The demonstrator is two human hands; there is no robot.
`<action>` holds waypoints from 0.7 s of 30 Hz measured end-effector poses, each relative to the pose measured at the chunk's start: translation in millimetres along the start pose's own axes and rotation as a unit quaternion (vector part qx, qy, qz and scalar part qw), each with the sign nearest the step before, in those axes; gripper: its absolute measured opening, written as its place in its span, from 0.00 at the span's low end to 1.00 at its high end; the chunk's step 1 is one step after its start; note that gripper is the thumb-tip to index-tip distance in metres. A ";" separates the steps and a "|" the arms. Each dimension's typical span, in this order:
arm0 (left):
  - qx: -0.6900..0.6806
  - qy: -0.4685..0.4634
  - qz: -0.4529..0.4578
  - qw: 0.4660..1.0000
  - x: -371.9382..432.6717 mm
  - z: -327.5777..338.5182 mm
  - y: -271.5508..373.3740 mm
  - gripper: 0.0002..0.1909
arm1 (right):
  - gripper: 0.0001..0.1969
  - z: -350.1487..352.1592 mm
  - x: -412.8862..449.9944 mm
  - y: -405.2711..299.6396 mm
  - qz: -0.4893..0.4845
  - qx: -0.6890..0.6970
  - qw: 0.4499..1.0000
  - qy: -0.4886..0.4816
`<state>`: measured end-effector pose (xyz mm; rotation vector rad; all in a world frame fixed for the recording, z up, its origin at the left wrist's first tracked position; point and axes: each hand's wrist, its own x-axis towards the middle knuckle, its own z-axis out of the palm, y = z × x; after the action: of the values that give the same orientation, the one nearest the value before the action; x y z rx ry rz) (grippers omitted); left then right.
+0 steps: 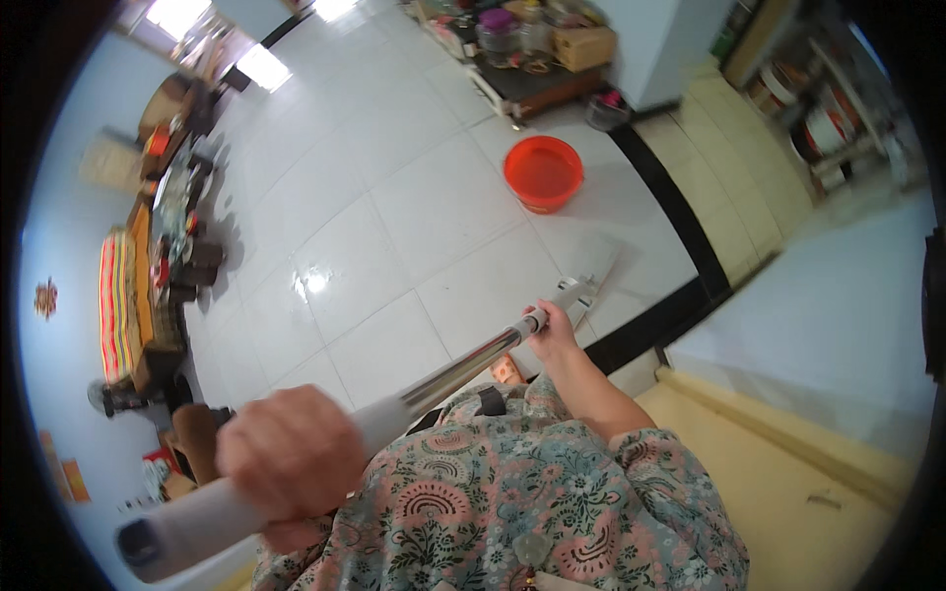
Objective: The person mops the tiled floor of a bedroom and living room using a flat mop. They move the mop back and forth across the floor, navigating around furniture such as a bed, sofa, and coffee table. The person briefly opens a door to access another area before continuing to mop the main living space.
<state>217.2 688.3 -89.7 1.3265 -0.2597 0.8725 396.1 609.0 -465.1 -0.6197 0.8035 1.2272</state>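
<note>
A flat mop with a shiny metal pole (pixel 462 371) slants across the view in front of my patterned shirt. My left hand (pixel 292 454) is closed around its thick white grip (pixel 199 521), close to the camera and slightly blurred. Farther down, my right hand (pixel 550 330) holds the pole by its lower white sleeve. Just beyond that hand is the mop head (pixel 591 277), pale and blurred against the floor tiles. A red plastic bucket (pixel 543 173) stands on the floor past the mop head, with what looks like water in it.
Glossy white tiles (pixel 369 244) meet a black border strip (pixel 672 199) on the right. A low cabinet (pixel 547 92) bears jars and a cardboard box. Along the left wall are a sofa with a striped cover (pixel 118 303) and a low table (pixel 174 199). A pale wall (pixel 828 295) rises at right.
</note>
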 end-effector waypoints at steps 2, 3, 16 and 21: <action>-0.030 0.041 0.078 0.996 -10.7 -3.3 37.9 0.11 | 0.18 12.9 -30.4 15.4 -0.004 -0.008 1.000 -0.004; -0.043 0.059 0.118 0.990 -17.4 -5.4 56.2 0.11 | 0.19 8.7 -28.5 17.5 -0.002 -0.020 1.000 -0.023; 0.039 0.262 0.383 0.885 -120.4 -3.8 176.0 0.09 | 0.11 88.2 -21.5 14.0 0.008 -0.093 0.994 0.054; 0.051 0.454 0.337 0.823 -164.9 4.8 166.5 0.08 | 0.09 151.3 -9.5 4.6 -0.020 -0.161 0.986 -0.026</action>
<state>-4.7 615.5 -69.5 0.7571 0.0964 2.0443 420.3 723.7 -368.8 -0.8586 0.5496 1.3419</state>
